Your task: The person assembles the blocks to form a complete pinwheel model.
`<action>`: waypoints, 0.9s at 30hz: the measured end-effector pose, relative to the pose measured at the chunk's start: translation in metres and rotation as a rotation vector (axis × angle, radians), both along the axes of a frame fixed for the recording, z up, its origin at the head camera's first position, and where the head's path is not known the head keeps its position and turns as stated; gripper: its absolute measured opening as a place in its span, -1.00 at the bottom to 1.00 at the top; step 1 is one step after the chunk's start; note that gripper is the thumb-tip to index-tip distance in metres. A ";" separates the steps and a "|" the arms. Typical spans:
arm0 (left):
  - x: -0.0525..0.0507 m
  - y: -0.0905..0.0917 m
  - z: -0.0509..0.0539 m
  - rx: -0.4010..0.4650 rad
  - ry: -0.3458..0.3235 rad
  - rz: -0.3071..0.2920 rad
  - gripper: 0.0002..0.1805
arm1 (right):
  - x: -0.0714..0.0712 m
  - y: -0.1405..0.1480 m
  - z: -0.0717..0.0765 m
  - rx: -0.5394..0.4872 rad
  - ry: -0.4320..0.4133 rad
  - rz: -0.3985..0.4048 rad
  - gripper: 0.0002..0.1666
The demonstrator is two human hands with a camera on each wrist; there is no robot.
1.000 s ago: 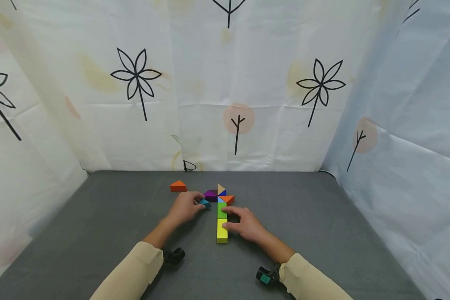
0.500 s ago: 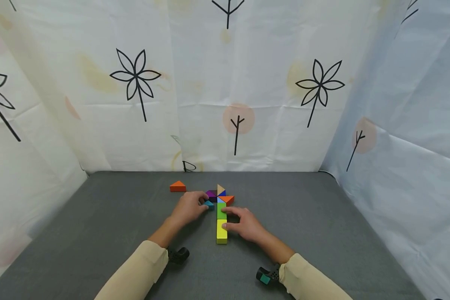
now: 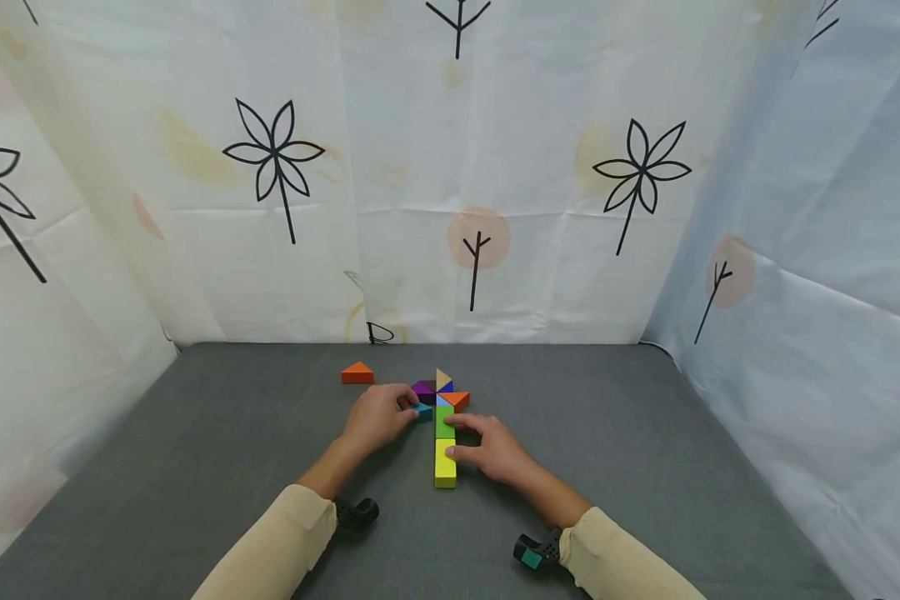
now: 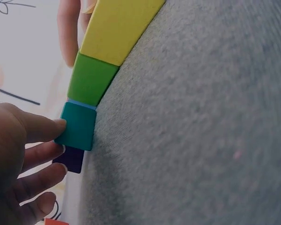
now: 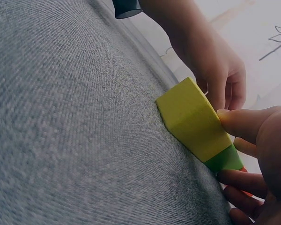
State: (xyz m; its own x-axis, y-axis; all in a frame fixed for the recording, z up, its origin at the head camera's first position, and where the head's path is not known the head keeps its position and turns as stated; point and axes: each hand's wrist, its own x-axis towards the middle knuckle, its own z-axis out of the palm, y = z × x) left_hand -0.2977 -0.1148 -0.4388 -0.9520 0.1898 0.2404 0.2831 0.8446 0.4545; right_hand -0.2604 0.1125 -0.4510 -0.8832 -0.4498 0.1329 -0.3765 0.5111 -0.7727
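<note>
In the head view my left hand (image 3: 378,418) pinches a teal triangular block (image 3: 423,412) between thumb and fingers, left of a column of blocks. The left wrist view shows the teal block (image 4: 77,125) beside the green block (image 4: 92,79), with a dark purple block (image 4: 69,159) behind it. From the right, my right hand (image 3: 495,450) touches the column: its thumb rests on the yellow block (image 3: 445,463), its index finger on the green block (image 3: 445,422). Beyond the green one sit light blue, blue, tan, purple (image 3: 423,390) and orange (image 3: 457,400) pieces.
A separate orange triangular block (image 3: 357,374) lies at the back left on the grey cloth-covered table (image 3: 615,467). White patterned curtains (image 3: 390,167) enclose the back and sides. A black camera mount sits on each wrist.
My left hand has shifted slightly right, bringing the teal block closer to the column; the block has also turned a little. The right hand stays in place on the yellow and green blocks.
</note>
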 end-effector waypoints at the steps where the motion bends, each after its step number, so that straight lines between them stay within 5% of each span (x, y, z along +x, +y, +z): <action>1: 0.000 0.001 -0.001 0.001 0.000 0.007 -0.88 | 0.000 0.000 0.000 0.001 0.001 -0.001 -0.44; 27: -0.004 0.014 -0.013 0.157 0.051 0.055 -0.86 | 0.000 -0.001 -0.001 -0.021 0.003 0.026 -0.44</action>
State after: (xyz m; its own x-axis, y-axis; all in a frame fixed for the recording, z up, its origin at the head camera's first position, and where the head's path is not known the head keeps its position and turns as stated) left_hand -0.3018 -0.1006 -0.4521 -0.9456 0.0939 0.3115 0.2646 0.7790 0.5685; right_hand -0.2603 0.1114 -0.4516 -0.8711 -0.4693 0.1447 -0.3912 0.4850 -0.7821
